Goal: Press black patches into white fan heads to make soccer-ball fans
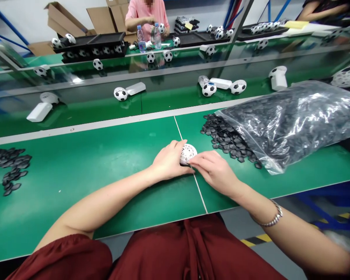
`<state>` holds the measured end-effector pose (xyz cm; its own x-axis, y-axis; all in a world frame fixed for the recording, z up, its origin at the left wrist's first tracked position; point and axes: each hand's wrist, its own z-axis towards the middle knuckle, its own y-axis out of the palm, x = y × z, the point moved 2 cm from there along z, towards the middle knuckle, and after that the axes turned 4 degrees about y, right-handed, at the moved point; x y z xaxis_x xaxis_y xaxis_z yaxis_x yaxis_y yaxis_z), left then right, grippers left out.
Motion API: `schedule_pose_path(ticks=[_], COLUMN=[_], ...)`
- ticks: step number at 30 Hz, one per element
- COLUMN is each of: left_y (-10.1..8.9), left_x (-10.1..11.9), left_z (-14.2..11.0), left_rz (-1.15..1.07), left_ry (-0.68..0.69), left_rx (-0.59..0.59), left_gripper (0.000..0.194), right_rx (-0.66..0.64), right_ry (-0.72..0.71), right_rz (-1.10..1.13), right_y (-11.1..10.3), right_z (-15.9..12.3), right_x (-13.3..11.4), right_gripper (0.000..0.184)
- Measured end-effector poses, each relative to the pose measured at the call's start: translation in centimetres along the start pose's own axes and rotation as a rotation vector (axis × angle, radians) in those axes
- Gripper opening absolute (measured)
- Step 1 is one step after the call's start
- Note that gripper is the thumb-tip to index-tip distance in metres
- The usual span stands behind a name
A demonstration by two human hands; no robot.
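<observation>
A white ball-shaped shell with a pattern of openings (pixel 188 153) rests at the middle of the green work table. My left hand (pixel 170 161) curls round its left side, thumb at the near edge and fingers at the far one. My right hand (pixel 214 169) is at the shell's right side, thumb and forefinger pinched at its near right rim. Whatever sits between those fingertips is too small to make out. Beyond my right hand lies a heap of small black patches (pixel 230 138), spilling from the mouth of a clear plastic bag (pixel 297 116).
More black patches (pixel 13 167) lie at the table's left. Past the pale edge strip (pixel 105 125), a green conveyor belt (pixel 166 101) carries football-patterned balls (pixel 121 93) and white boxy parts (pixel 40 112). Across it, a person in pink (pixel 160 15) handles a ball near black trays (pixel 93 41) and bottles.
</observation>
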<state>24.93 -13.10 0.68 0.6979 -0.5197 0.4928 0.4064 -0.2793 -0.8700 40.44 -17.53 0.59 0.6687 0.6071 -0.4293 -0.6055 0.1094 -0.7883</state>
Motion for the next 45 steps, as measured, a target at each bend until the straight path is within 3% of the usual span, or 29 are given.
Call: schedule_pose_path(ticks=[3,6,8,13,19,22,24,26,29,33,36,40,45], left_y=[-0.1,-0.1,-0.1,0.0,-0.3,-0.3,-0.2,-0.3,-0.6,-1.3,-1.6,-1.7,-1.6], left_x=[-0.3,-0.6,-0.7,-0.7,-0.5,-0.4,-0.3,-0.3,-0.4,-0.4,-0.7,-1.4,-1.3], left_z=[-0.1,0.0,0.1,0.2,0.2,0.1,0.0,0.1,0.3,0.4,0.2,0.0,-0.2], left_rz=[-0.056,-0.101,-0.126,-0.133,-0.095,-0.081,-0.067,-0.079,-0.135,-0.108,-0.022,0.038,0.099], left_ry=[0.007,-0.01,-0.015,-0.014,-0.004,0.018,0.045,0.021,-0.064,0.004,0.129,0.16,0.157], left_rx=[0.0,0.025,0.046,0.054,0.045,0.01,-0.01,-0.01,-0.031,-0.12,-0.14,-0.124,-0.102], left_gripper=[0.079,0.075,0.075,0.073,0.067,0.067,0.071,0.073,0.07,0.064,0.06,0.065,0.066], right_rx=[0.014,0.086,0.108,-0.047,-0.006,-0.044,-0.022,0.016,-0.111,-0.272,-0.331,-0.254,-0.076], right_ry=[-0.007,0.11,0.2,0.313,0.337,0.371,0.386,0.37,0.254,0.038,-0.017,0.05,0.326], right_rz=[-0.013,0.068,0.145,0.319,0.369,0.42,0.263,-0.064,-0.447,-0.694,-0.786,-0.65,-0.091], right_y=[0.3,0.4,0.5,1.2,1.5,0.5,-0.9,-2.5,-3.4,-2.9,-2.7,-3.3,-3.5], right_z=[0.2,0.3,0.4,0.3,0.6,1.1,1.3,1.5,1.7,2.0,2.3,1.9,0.4], right_x=[-0.1,0.4,1.1,2.0,1.5,3.2,5.5,8.1,10.5,10.0,9.6,10.3,8.2], right_gripper=[0.016,0.012,0.02,0.043,0.04,0.029,0.019,0.014,0.015,0.02,0.02,0.026,0.015])
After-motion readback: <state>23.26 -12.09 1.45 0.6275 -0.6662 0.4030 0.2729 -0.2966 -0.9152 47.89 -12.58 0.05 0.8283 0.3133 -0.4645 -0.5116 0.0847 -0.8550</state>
